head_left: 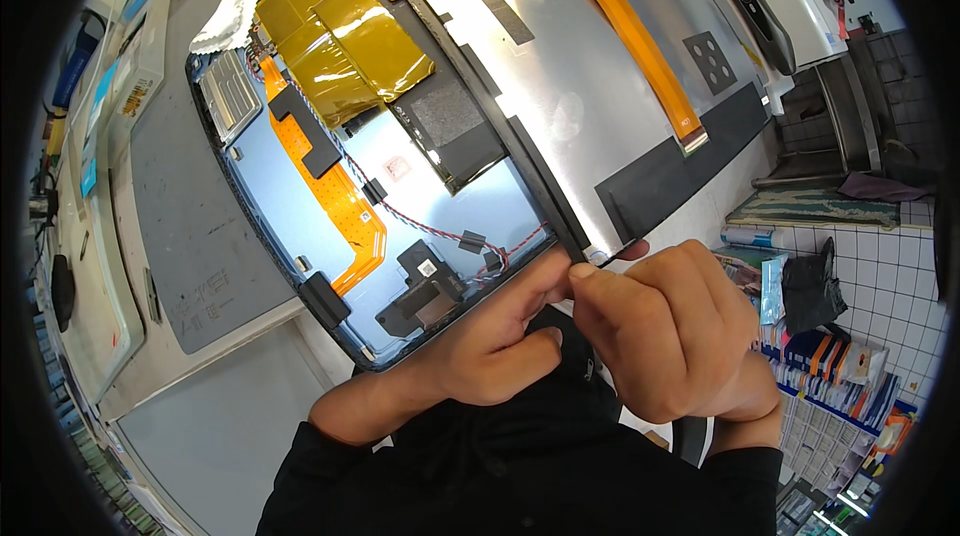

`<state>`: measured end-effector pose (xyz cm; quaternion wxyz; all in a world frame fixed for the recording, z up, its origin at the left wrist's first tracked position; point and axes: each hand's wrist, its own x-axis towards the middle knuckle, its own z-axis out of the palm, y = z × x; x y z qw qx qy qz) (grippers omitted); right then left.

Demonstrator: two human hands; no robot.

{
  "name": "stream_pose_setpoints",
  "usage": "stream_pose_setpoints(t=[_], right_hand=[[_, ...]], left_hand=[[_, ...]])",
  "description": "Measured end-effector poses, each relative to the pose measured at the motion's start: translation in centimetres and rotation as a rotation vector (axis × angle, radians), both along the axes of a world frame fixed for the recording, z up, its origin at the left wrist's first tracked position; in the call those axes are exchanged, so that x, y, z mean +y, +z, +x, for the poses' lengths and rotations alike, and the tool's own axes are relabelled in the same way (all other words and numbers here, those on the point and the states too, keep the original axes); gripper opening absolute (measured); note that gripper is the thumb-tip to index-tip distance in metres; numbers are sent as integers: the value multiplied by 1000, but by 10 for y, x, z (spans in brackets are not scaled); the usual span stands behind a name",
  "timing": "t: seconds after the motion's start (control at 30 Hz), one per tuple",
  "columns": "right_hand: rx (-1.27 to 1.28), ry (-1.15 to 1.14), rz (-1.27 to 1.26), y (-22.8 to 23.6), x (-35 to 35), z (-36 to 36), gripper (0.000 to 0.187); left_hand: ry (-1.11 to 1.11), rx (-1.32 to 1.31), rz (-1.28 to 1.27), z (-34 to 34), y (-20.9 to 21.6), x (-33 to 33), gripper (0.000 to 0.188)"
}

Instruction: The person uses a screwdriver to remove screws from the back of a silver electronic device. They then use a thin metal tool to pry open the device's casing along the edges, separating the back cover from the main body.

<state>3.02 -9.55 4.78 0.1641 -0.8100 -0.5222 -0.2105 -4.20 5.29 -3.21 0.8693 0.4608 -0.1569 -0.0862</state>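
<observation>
An opened tablet lies tilted before me, its blue inner housing [400,171] on the left and its silver screen panel [560,96] folded out on the right. Gold film [345,36] covers parts inside the housing, and an orange flex cable [335,196] runs down beside twisted red wires. My left hand [505,351] is at the near edge, its index finger against the seam between the halves and its thumb curled in. At the screen panel's near corner, my right hand [665,326] pinches with thumb and index finger. The fingers partly cover that corner.
Under the housing is a grey mat [200,266] on a workbench, with a clear plastic tray [110,286] farther left. An orange ribbon cable [640,46] crosses the screen panel. A dark handheld tool [750,1] rests beyond it. Stocked shelves [835,376] stand lower right.
</observation>
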Motion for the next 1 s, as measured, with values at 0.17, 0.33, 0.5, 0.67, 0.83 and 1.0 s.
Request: stream_pose_setpoints(t=[0.17, 0.33, 0.5, 0.67, 0.83, 1.0], right_hand=[[19, 12, 6, 0, -1, 1, 29], [40, 41, 19, -4, -1, 4, 28], [61, 55, 43, -5, -2, 5, 27], [181, 23, -53, 7, -5, -1, 25], [111, -16, -22, 5, -5, -6, 29], [83, -12, -65, 7, -4, -6, 31]], left_hand=[[-15, -3, 1, -2, -5, 1, 64], [-33, 16, -13, 6, 9, 1, 68], [-47, 33, -5, 6, 9, 1, 70], [-96, 86, -30, 5, 10, 3, 71], [-88, 117, -96, 5, 9, -1, 73], [-73, 39, -44, 5, 7, 0, 69]])
